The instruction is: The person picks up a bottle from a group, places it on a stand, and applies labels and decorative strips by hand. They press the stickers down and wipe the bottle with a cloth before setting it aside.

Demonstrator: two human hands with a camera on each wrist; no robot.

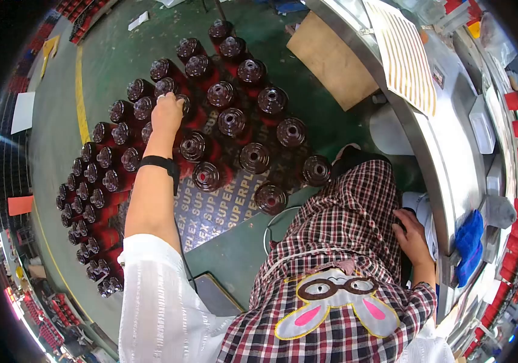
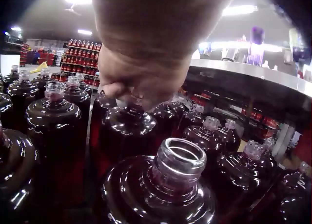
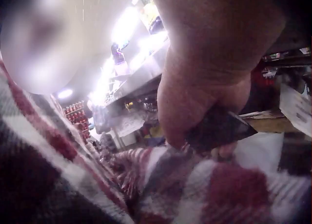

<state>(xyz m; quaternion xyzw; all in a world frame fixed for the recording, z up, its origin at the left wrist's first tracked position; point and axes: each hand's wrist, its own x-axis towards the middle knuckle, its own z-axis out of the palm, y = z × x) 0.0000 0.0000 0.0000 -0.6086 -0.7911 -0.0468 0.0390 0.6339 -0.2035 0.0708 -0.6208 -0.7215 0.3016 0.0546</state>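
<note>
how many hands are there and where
2: the left hand grips a bottle near its top; the right hand lies by the checked apron, beside the metal counter. Others may be hidden in the background.

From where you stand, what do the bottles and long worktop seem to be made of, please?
The bottles look like glossy glass, from clear rims and sharp highlights, though plastic is possible. The worktop seems smooth metal, given its silvery sheen.

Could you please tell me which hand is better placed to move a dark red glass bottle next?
The left hand, I'd judge: its fingers grip the neck of a dark red glass bottle. The right hand lies beside the checked fabric apron, farther from that bottle.
</note>
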